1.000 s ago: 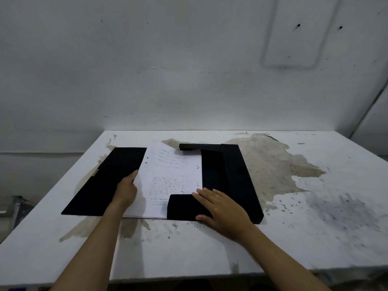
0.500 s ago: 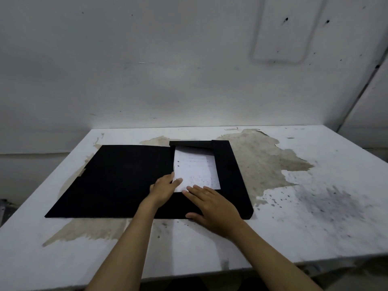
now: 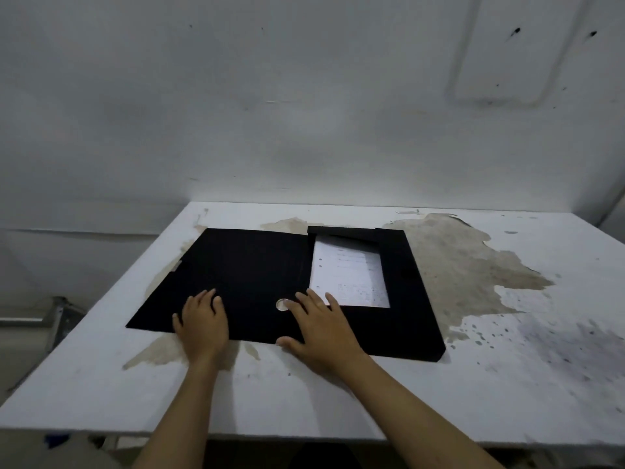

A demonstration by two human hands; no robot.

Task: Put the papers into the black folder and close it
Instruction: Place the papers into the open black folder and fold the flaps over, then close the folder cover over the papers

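Note:
The black folder (image 3: 250, 275) lies open and flat on the white table (image 3: 338, 401). White printed papers (image 3: 348, 275) sit in its right half, framed by black flaps at the top, right and bottom. My left hand (image 3: 203, 324) rests flat on the near edge of the folder's left cover, fingers apart. On the bottom flap my right hand (image 3: 319, 328) presses flat, fingertips at the papers' lower left corner. A small round silver fastener (image 3: 281, 304) shows on the folder just left of my right fingers.
The table has brown stains (image 3: 466, 265) right of the folder and dark speckles (image 3: 575, 346) further right. A grey-white wall (image 3: 304, 113) stands right behind the table. The table's left edge drops off beside a grey metal object (image 3: 57, 316).
The left flap was folded over the papers, now covering their left part. My left hand moved from the papers' edge back to the left cover's near edge. My right hand stayed on the bottom flap.

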